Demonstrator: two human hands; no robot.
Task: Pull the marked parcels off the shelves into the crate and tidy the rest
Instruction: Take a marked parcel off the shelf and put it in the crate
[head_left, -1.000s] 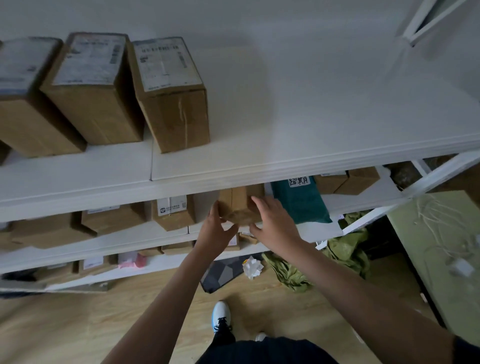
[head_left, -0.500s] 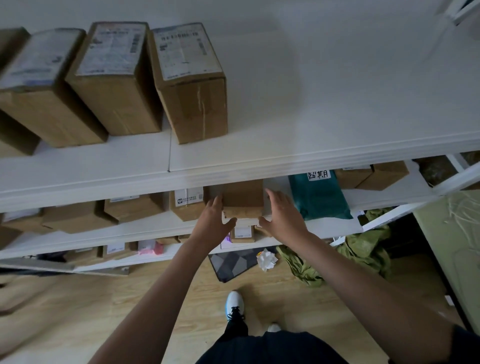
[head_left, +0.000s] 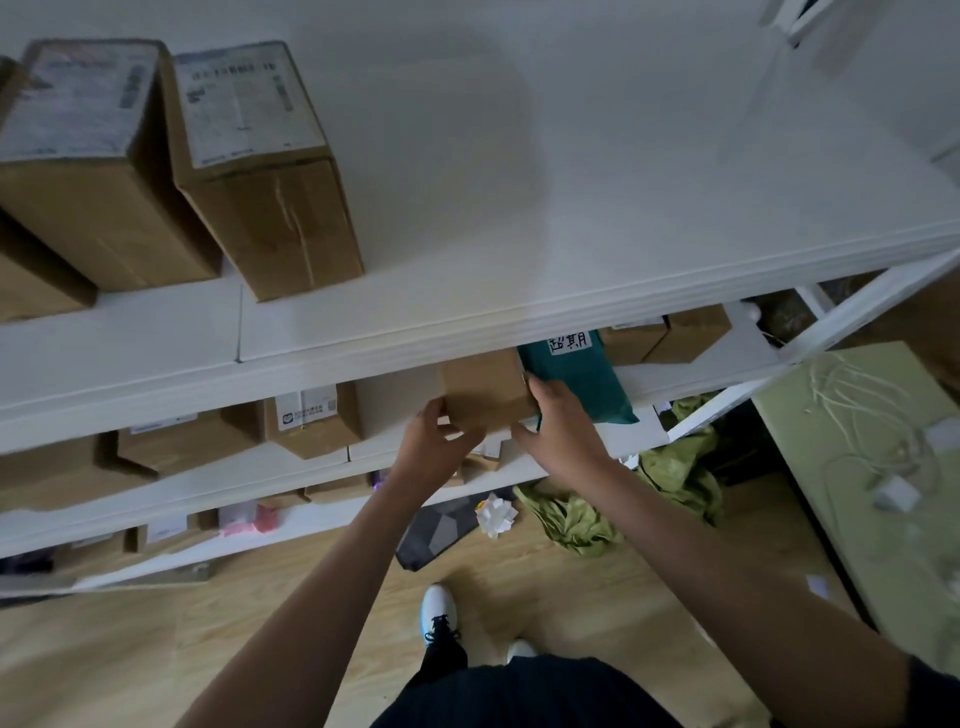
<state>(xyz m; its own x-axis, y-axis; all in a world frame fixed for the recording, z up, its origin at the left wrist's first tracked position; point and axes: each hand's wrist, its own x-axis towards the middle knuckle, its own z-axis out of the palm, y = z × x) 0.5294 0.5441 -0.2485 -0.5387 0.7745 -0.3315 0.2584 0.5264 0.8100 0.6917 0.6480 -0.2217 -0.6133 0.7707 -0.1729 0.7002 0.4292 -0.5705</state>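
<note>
Parcel (head_left: 485, 392), between both hands' grip

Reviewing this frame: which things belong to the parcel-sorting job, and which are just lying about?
Job:
- plain cardboard box, held by left hand and right hand
- teal mailer bag with handwritten label
- labelled boxes on top shelf

Lying about:
- green cloth
- white bow
- cables
</note>
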